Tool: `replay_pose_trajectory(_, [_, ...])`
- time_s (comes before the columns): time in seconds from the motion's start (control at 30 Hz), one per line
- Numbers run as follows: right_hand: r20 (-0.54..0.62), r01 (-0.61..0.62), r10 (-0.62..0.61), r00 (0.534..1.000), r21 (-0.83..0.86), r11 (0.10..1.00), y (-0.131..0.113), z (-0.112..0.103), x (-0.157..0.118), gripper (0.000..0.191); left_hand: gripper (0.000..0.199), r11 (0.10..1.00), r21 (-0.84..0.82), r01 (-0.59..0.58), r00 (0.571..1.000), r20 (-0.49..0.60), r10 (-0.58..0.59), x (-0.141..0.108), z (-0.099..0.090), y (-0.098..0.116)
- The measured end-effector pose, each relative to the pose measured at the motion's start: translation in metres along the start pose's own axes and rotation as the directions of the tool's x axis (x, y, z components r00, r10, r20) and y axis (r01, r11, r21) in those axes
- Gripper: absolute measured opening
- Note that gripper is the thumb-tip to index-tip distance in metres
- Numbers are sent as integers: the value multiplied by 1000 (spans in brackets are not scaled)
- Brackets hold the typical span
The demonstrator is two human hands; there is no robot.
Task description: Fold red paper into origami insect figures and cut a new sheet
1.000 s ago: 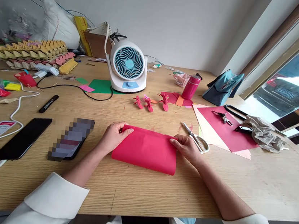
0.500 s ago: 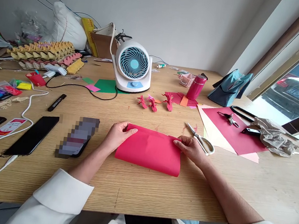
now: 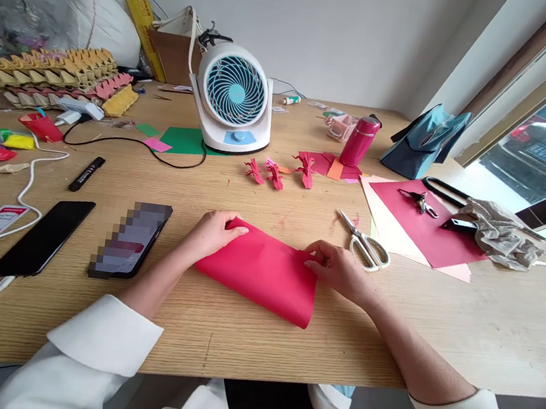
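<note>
A sheet of red paper (image 3: 259, 272), folded over with its rounded fold toward me, lies at a slant between my hands. My left hand (image 3: 212, 235) pinches its upper left corner, thumb on top. At the upper right corner, my right hand (image 3: 332, 268) grips the paper between thumb and fingers. White-handled scissors (image 3: 365, 242) rest just beyond my right hand, blades pointing away to the left. Past the paper stand several small cut red paper figures (image 3: 276, 175).
A white fan (image 3: 238, 104) stands at the back. A red bottle (image 3: 360, 141) and a blue bag (image 3: 424, 143) are to its right. Red and cream sheets (image 3: 429, 230) carry keys at right. Phones (image 3: 134, 240), a black marker (image 3: 86, 173) and a white cable (image 3: 38, 169) lie at left.
The red paper has turned, its right end coming nearer to me. My right hand has shifted left and slightly down with it. The camera view has shifted too.
</note>
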State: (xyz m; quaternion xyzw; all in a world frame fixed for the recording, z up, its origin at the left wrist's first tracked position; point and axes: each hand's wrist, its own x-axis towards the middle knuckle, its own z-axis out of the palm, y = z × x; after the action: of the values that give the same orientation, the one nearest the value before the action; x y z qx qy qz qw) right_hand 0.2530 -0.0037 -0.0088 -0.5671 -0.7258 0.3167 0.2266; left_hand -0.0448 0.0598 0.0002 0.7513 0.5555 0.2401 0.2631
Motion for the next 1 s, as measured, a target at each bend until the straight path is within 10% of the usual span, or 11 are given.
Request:
replay_pose_trajectory(0.37, [9,166,-178,984,-409,897,0,7,-7,20,15,893,421,-160,983,153,104,29,8,2])
replay_pose_trajectory(0.57, [164,438,-418,894,-519,734,-3,9,-16,30,17,855,484,-184,982,120,144,32,12,7])
replay_pose_trajectory(0.73, [205,423,-377,903,-574,701,-4,12,-19,31,24,783,572,-244,963,49,265,5,12,41])
replay_pose_trajectory(1.0, [175,423,-396,901,-558,714,-5,14,-21,33,51,755,440,-487,871,307,383,-55,52,47])
